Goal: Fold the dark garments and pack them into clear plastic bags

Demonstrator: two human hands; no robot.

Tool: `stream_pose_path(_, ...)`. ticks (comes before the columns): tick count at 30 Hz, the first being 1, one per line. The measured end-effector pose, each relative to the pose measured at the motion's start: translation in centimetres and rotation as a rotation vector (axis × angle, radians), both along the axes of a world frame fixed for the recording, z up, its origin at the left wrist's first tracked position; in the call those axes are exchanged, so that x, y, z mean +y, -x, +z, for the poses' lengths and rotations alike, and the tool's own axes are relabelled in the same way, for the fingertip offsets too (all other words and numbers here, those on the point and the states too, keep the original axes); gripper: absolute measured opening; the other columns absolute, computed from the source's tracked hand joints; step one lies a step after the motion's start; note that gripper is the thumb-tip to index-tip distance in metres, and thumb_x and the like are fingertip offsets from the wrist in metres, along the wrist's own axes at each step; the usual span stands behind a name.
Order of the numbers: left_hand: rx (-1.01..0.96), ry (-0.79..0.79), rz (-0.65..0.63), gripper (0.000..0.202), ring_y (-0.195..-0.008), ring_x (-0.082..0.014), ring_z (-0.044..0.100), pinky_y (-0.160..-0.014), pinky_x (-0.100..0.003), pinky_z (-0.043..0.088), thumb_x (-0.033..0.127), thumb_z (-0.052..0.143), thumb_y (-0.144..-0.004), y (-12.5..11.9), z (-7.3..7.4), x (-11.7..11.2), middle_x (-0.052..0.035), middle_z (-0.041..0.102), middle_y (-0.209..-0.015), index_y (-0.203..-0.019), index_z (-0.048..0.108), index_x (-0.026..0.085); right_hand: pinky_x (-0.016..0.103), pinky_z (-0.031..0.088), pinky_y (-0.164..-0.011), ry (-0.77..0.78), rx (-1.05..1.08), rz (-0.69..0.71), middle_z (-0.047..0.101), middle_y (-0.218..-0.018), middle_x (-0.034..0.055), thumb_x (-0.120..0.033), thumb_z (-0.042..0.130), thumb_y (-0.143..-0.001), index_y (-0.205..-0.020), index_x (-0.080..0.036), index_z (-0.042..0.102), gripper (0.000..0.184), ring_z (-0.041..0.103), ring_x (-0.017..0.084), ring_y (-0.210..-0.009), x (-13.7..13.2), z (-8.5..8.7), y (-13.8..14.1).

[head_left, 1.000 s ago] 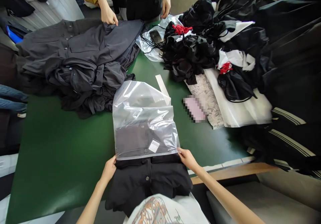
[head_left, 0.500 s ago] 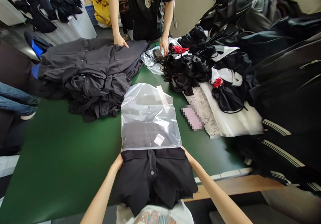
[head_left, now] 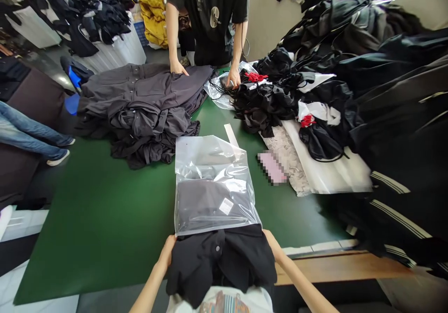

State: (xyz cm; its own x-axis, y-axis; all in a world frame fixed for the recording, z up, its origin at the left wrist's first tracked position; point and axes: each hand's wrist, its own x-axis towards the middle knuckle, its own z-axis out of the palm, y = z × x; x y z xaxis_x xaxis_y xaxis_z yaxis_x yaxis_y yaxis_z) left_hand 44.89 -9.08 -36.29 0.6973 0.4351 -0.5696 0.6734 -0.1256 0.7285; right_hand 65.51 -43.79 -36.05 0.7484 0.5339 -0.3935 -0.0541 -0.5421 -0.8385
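A folded black garment [head_left: 220, 261] lies at the near edge of the green table [head_left: 98, 219], its far half inside a clear plastic bag [head_left: 212, 184] with a small white label. My left hand [head_left: 167, 253] grips the garment's left side just below the bag's mouth. My right hand [head_left: 271, 244] grips its right side at the same height. Both hands have their fingers closed on the cloth, partly hidden under it.
A heap of dark grey garments [head_left: 143, 103] lies at the back left, with another person's hands [head_left: 178, 67] on it. Black clothes with red tags [head_left: 266, 98], white bags [head_left: 329, 173] and a tall stack of dark clothing [head_left: 402, 93] fill the right side.
The view has tilted up and shifted. The garment sits a little deeper in the bag. The other person's hand has moved onto the plastic at the back.
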Motion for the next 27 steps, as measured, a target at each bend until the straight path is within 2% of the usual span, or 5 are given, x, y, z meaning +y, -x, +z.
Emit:
stream_pose_path(5, -0.160, -0.396, 0.144, 0.053, -0.107, -0.0253, 0.057, -0.095, -0.039, 0.043, 0.025, 0.052, -0.075, -2.0, 0.8, -0.6, -0.0124, 0.057, -0.123, -0.127, 0.045, 0.019, 0.028, 0.044, -0.056, 0.286, -0.354, -0.233, 0.066, -0.093, 0.0061, -0.023, 0.047, -0.071, -0.110, -0.021, 0.052, 0.040, 0.060, 0.019, -0.067, 1.5, 1.6, -0.4)
stream_pose_path(10, -0.315, -0.606, -0.039, 0.037, -0.116, -0.0202, 0.052, -0.101, -0.032, 0.039, 0.013, 0.040, -0.080, -3.6, 2.0, 1.0, -0.0091, 0.057, -0.122, -0.112, 0.058, 0.019, 0.022, 0.037, -0.051, 0.334, -0.649, -0.104, 0.061, -0.112, 0.0056, -0.006, 0.036, -0.069, -0.102, -0.024, 0.053, 0.041, 0.061, 0.014, -0.071, 2.4, 3.0, -1.9)
stream_pose_path(15, -0.261, -0.700, -0.372, 0.033, -0.109, -0.0195, 0.055, -0.091, -0.029, 0.045, 0.012, 0.037, -0.084, -2.8, 3.4, 2.9, -0.0075, 0.060, -0.117, -0.102, 0.063, 0.023, 0.021, 0.038, -0.051, 0.331, -0.674, -0.041, 0.062, -0.105, 0.0034, -0.008, 0.039, -0.073, -0.091, -0.023, 0.052, 0.027, 0.060, 0.012, -0.068, 1.7, 4.4, -1.9)
stream_pose_path(19, -0.333, -0.710, -0.566, 0.031, -0.099, -0.0188, 0.058, -0.079, -0.028, 0.049, 0.006, 0.041, -0.079, -0.3, 2.6, 3.4, -0.0084, 0.061, -0.109, -0.094, 0.064, 0.022, 0.024, 0.045, -0.059, 0.281, -0.655, 0.125, 0.061, -0.107, 0.0069, -0.013, 0.038, -0.079, -0.090, -0.022, 0.052, 0.019, 0.062, 0.015, -0.076, 0.0, 4.1, -0.2)
stream_pose_path(27, -0.399, -0.673, -0.643, 0.039, -0.092, -0.0180, 0.056, -0.077, -0.028, 0.048, 0.001, 0.038, -0.070, 3.2, 2.2, 2.3, -0.0061, 0.060, -0.097, -0.090, 0.063, 0.023, 0.029, 0.049, -0.066, 0.221, -0.508, 0.156, 0.059, -0.110, 0.0089, -0.016, 0.038, -0.082, -0.096, -0.023, 0.051, 0.021, 0.062, 0.018, -0.084, -1.8, 3.9, 3.0)
